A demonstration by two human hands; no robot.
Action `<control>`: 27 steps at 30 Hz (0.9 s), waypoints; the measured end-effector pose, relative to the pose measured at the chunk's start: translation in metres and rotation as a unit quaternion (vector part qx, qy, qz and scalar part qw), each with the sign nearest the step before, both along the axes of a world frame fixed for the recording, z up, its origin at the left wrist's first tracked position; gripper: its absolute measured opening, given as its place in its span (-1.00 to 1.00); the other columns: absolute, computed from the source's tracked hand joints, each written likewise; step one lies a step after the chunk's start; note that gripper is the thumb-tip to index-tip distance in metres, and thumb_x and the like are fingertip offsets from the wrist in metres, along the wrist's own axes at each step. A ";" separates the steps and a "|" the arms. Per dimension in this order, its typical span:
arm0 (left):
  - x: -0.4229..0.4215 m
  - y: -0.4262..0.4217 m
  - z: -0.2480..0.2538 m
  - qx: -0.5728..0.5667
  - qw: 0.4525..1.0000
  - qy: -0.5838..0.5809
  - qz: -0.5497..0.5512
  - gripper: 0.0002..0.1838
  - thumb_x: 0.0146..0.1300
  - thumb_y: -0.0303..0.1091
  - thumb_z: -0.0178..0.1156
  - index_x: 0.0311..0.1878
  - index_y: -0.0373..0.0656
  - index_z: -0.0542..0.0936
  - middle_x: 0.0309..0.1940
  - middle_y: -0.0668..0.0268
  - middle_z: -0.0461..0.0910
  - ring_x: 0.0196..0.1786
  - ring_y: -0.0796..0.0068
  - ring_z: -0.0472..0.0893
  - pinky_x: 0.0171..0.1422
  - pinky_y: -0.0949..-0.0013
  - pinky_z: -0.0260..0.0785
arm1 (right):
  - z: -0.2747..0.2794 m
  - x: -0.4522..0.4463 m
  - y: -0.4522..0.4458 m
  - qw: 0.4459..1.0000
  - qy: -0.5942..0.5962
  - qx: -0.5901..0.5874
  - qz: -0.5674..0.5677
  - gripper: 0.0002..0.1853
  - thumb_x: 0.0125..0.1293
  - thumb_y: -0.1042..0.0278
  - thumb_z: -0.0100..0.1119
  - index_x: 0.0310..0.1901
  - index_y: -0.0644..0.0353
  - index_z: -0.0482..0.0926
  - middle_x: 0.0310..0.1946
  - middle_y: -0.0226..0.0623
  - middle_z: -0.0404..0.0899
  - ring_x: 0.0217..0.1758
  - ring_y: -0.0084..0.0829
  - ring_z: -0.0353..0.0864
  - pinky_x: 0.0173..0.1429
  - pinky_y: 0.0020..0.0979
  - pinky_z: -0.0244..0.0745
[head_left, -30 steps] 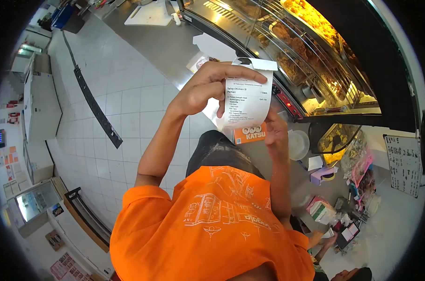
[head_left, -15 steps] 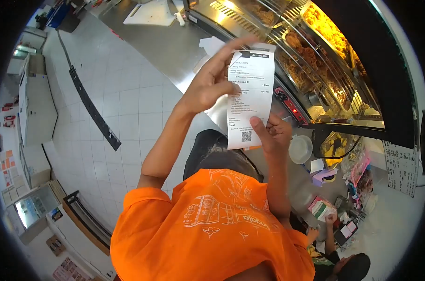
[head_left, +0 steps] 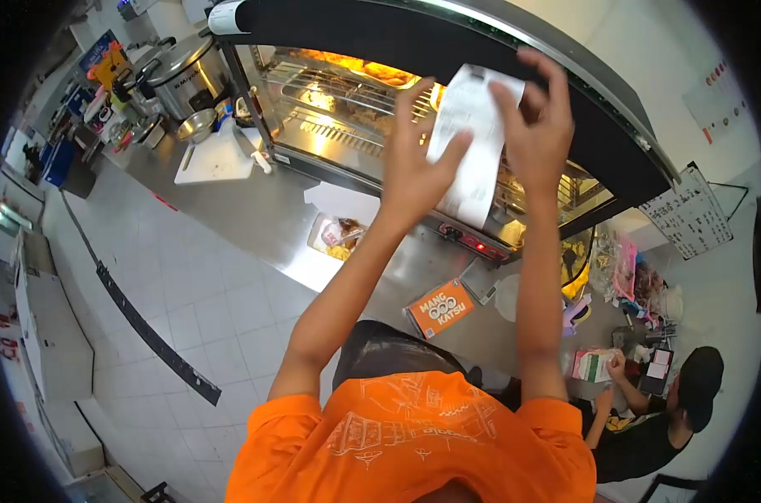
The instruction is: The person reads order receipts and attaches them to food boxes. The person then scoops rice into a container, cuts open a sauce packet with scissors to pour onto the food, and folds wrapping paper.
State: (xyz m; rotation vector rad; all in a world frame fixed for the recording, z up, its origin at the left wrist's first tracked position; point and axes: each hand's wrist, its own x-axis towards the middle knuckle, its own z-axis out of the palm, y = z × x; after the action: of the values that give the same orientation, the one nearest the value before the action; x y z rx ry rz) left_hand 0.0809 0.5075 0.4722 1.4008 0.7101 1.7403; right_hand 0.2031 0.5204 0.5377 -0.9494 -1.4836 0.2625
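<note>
A long printed receipt (head_left: pixel 468 138) is held up at a tilt before the lit glass food warmer (head_left: pixel 313 138). My right hand (head_left: pixel 538 126) is at its upper right edge, thumb on the paper, fingers bent beyond it. At its left side my left hand (head_left: pixel 418 163) is open, fingers stretched upward and thumb lying across the receipt's edge. On the steel counter below stand an open white food box (head_left: pixel 339 235) with food in it and an orange box (head_left: pixel 442 308) marked "MANG KATSU".
Left along the counter (head_left: pixel 217 205) lie a white cutting board (head_left: pixel 217 158), a metal bowl (head_left: pixel 197 126) and a large steel pot (head_left: pixel 188 75). At right, a co-worker (head_left: pixel 661 427) in a black cap handles a box (head_left: pixel 594 365). A written sheet (head_left: pixel 691 210) hangs beyond the warmer.
Both hands and the receipt have moved up toward the warmer. My right hand has shifted from the receipt's bottom to its upper right edge. The food box and orange box now show.
</note>
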 end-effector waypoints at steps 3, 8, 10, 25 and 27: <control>0.020 0.061 0.024 0.042 0.997 0.048 0.046 -0.32 0.14 -0.47 0.34 0.29 -0.23 0.22 -0.18 0.06 0.70 -0.24 0.44 0.70 -0.20 0.42 0.53 | 0.023 0.036 0.068 0.894 -0.289 0.283 -0.192 -0.81 0.21 0.36 0.29 -0.14 -0.11 0.68 -0.32 -0.40 0.61 -0.30 -0.37 0.58 -0.28 -0.39 0.50; 0.031 0.080 0.032 0.050 0.995 0.053 0.071 -0.42 0.13 -0.51 0.31 0.18 -0.23 0.27 -0.24 0.06 0.71 -0.33 0.45 0.70 -0.25 0.41 0.52 | 0.035 0.038 0.061 0.869 -0.401 0.177 -0.232 -0.74 0.11 0.46 0.22 -0.17 -0.11 0.68 -0.22 -0.44 0.59 -0.10 -0.28 0.57 -0.08 -0.23 0.55; 0.031 0.076 0.026 0.052 0.996 0.034 0.057 -0.43 0.15 -0.50 0.31 0.18 -0.23 0.27 -0.22 0.06 0.71 -0.30 0.46 0.70 -0.25 0.43 0.52 | 0.034 0.038 0.060 0.861 -0.420 0.192 -0.212 -0.71 0.10 0.47 0.19 -0.12 -0.04 0.65 -0.20 -0.38 0.58 -0.07 -0.27 0.56 -0.05 -0.23 0.53; -0.119 0.027 -0.277 -0.175 0.930 0.055 0.318 -0.65 0.25 -0.51 0.17 0.12 -0.13 0.47 -0.21 0.27 0.62 -0.30 0.52 0.63 -0.31 0.47 0.45 | 0.020 0.012 0.045 0.826 -0.475 0.201 -0.226 -0.53 0.03 0.44 0.08 0.06 0.26 0.52 -0.01 -0.15 0.52 0.02 -0.18 0.49 0.15 -0.19 0.37; -0.153 0.005 -0.316 -0.257 0.838 0.212 0.432 -0.67 0.26 -0.35 0.21 0.08 -0.14 0.49 -0.19 0.21 0.63 -0.27 0.38 0.65 -0.17 0.34 0.47 | 0.023 0.007 0.047 0.810 -0.493 0.196 -0.249 -0.49 0.00 0.44 0.09 0.09 0.26 0.52 0.00 -0.16 0.51 0.08 -0.21 0.46 0.19 -0.20 0.33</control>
State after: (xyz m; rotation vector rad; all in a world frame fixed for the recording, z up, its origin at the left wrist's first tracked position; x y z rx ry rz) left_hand -0.0722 0.5128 0.1566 1.1352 2.1418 1.6215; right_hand 0.2105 0.5675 0.5605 -1.1425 -2.0025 -1.0473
